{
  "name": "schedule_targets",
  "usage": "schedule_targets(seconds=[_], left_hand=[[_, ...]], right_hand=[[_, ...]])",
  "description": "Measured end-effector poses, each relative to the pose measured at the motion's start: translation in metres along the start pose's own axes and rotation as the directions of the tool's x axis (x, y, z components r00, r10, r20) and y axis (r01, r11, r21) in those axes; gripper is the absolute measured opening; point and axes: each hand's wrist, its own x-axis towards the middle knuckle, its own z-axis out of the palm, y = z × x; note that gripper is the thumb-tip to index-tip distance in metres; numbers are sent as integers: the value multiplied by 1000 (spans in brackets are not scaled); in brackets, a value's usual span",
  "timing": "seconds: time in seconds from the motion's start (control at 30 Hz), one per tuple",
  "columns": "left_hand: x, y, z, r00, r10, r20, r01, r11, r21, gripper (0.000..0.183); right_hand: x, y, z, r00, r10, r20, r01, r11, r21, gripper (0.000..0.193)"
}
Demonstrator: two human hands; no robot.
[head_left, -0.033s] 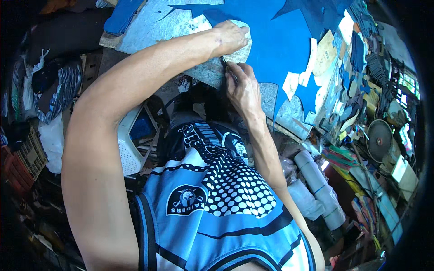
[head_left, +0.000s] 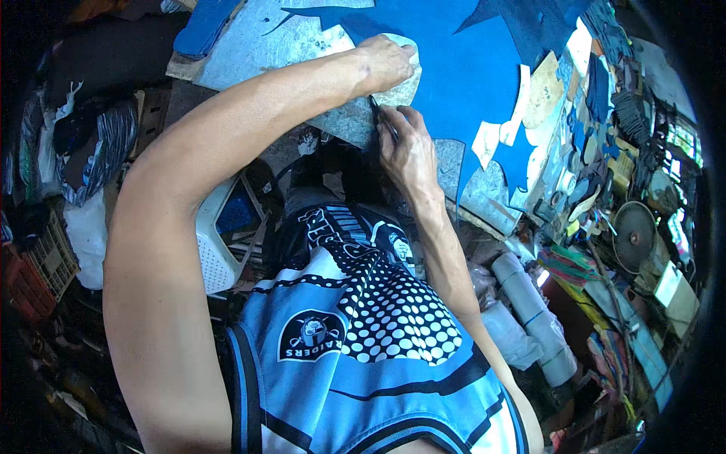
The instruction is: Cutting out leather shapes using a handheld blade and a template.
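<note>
My left hand (head_left: pixel 387 62), its fingers curled down, presses on a pale, rounded pattern piece (head_left: pixel 406 89) at the near edge of the blue sheet (head_left: pixel 469 76). Its fingertips are mostly hidden under the hand. Just nearer to me, my right hand (head_left: pixel 407 140) is closed around a slim dark tool (head_left: pixel 373 104); whether it is a knife or a pen I cannot tell. The tool's end points up and left, close below my left wrist. The blue sheet has jagged edges and lies flat on the grey worktable (head_left: pixel 257 45).
Pale offcuts (head_left: pixel 543 94) and a jagged blue scrap (head_left: pixel 516 159) lie on the table's right. Folded blue material (head_left: pixel 204 29) sits at the far left corner. A white plastic stool (head_left: pixel 219 253) stands below the table, and wrapped rolls (head_left: pixel 533 314) lie at right near a round fan (head_left: pixel 634 236).
</note>
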Motion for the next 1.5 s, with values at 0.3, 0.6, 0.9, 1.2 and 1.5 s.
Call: schedule_targets(seconds=[0.3, 0.6, 0.9, 1.2, 1.5], left_hand=[[6, 8, 6, 996, -84, 43, 83, 996, 13, 22], [-19, 13, -1, 989, -148, 28, 148, 989, 6, 30], [-48, 21, -11, 965, -261, -10, 260, 964, -51, 30], [-80, 33, -16, 925, -380, 1, 377, 918, -120, 29], [-94, 51, -14, 848, -530, -10, 523, 840, -141, 55]], right_hand=[[-3, 18, -16, 996, -7, 91, 4, 1000, 31, 32], [-2, 25, -28, 976, -82, 202, 63, 993, 100, 31], [16, 24, -49, 895, -222, 387, 213, 975, 67, 35], [28, 16, -53, 776, -398, 490, 436, 899, 41, 31], [41, 16, -51, 729, -470, 499, 558, 829, -34, 35]])
